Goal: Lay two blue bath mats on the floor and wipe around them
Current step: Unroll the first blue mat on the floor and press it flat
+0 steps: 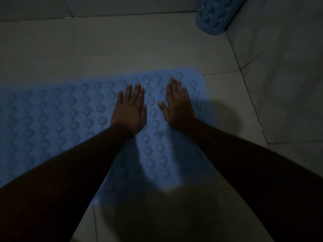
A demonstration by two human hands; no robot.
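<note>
Head view: where does the unrolled blue mat (70,119) lie?
— Flat on the tiled floor (122,49), mid-frame. The left hand (130,110) and right hand (178,109) press on it, fingers straight and close together. A rolled blue mat (216,14) sits at upper right.

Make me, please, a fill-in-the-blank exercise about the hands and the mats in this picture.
1. The left hand and the right hand rest, fingers straight, on the flat ____.
2. The colour of the flat mat is ____.
3. The other mat, at the top right, is ____ up.
4. The floor is covered with large ____.

Missing words: mat; blue; rolled; tiles.
</note>
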